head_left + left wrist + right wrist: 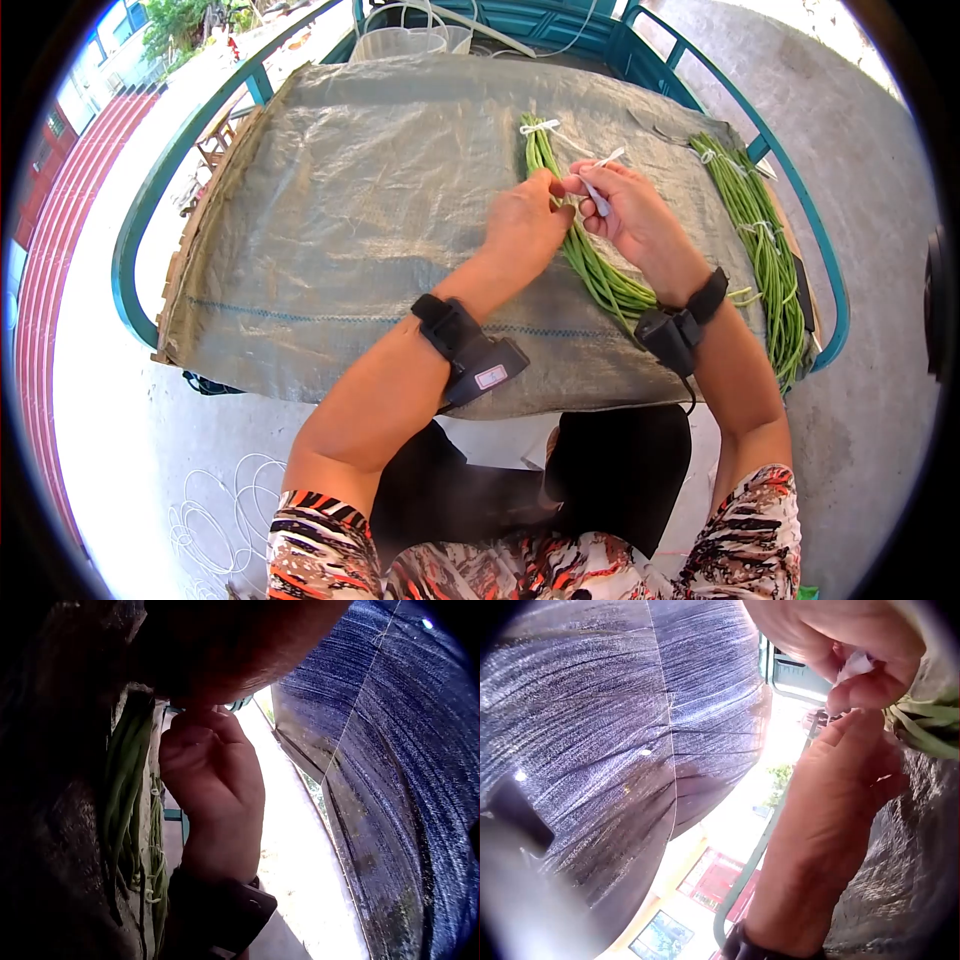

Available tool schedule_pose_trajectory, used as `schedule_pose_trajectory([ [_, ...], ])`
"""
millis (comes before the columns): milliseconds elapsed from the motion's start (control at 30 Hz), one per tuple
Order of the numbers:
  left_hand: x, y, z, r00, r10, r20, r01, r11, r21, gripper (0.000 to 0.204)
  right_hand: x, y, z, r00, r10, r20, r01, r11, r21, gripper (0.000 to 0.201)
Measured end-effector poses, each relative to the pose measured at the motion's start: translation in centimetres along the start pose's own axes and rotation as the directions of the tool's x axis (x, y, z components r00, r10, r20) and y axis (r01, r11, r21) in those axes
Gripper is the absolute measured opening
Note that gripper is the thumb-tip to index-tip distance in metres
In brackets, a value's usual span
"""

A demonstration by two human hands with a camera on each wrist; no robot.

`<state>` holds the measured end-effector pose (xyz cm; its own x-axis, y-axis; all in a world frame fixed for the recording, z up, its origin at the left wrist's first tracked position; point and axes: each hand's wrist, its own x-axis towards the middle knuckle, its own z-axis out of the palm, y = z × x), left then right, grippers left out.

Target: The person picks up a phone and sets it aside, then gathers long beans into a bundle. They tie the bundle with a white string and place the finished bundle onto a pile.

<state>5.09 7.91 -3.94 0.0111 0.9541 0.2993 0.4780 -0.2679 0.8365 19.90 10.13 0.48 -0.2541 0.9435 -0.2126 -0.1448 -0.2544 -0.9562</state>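
A bundle of long green beans [600, 275] lies on the grey woven sheet, with a white tie [540, 126] round its upper end. Over its middle, the left hand [528, 222] has its thumb and forefinger pinched at the bundle's edge; what lies between them is hidden. Close on its right, the right hand [640, 215] pinches a white strip [597, 195] with curled fingers, also seen as a white strip [855, 666] in the right wrist view. The fingertips of both hands nearly meet.
Another tied bean bundle [765, 250] lies along the sheet's right side. The grey sheet [350, 220] covers a cart bed with teal rails [135, 220]. Clear plastic buckets [400, 42] stand at the back. Loose white cord [235, 515] lies on the ground at the lower left.
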Motion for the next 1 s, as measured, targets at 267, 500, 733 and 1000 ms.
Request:
schedule_pose_trajectory([
  [267, 0.0, -0.9, 1.5, 0.983, 0.169, -0.074, -0.175, 0.980, -0.099, 0.010, -0.9, -0.7, 1.3, 0.994, 0.010, 0.110, -0.012, 1.000, 0.018, 0.015],
  [500, 0.4, -0.9, 1.2, 0.983, 0.180, -0.022, -0.178, 0.980, 0.086, 0.029, 0.2, -0.3, -0.5, 0.998, -0.030, 0.052, 0.031, 0.999, -0.030, 0.014],
  [733, 0.6, -1.6, 1.3, 0.996, 0.084, 0.010, -0.083, 0.995, -0.055, 0.031, 1.1, 0.8, -1.8, 0.999, 0.026, 0.017, -0.028, 0.997, 0.075, 0.012],
  [1000, 0.8, -1.6, 1.3, 0.999, -0.027, 0.018, 0.031, 0.961, -0.276, 0.028, 1.3, 1.8, -1.8, 0.999, 0.042, -0.027, -0.038, 0.989, 0.141, 0.009],
])
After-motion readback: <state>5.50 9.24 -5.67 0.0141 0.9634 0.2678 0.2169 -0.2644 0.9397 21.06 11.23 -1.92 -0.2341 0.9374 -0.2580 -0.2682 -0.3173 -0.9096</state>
